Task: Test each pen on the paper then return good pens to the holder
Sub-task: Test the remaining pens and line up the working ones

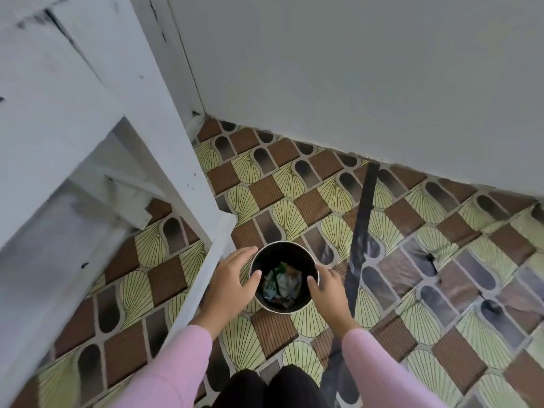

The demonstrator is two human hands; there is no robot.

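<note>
Round container (284, 243), one in number, black inside with a pale rim, standing upright on the patterned floor (294, 201) between my two hands. My left hand (235, 278) holds its left side: the thumb lies over the rim and the fingers (240, 254) curve along the outer wall. My right hand (326, 287) holds the right side in the same way, thumb hooked over the rim and the other fingers wrapped against the wall. Both hands thus grip the container, one on each side.

Contents: crumpled scraps (284, 285) in pale and green tones at the bottom, and one thin dark stick (275, 278) leaning among them; I cannot tell whether it is a pen.

Surroundings: two pink sleeves (176, 363) at the lower edge, with my dark-clad knees (279, 387) between them; one white wooden frame (164, 142) just beside the container on the left; one dark strip (365, 201) running across the floor to its right; a plain grey wall (353, 69) beyond.
</note>
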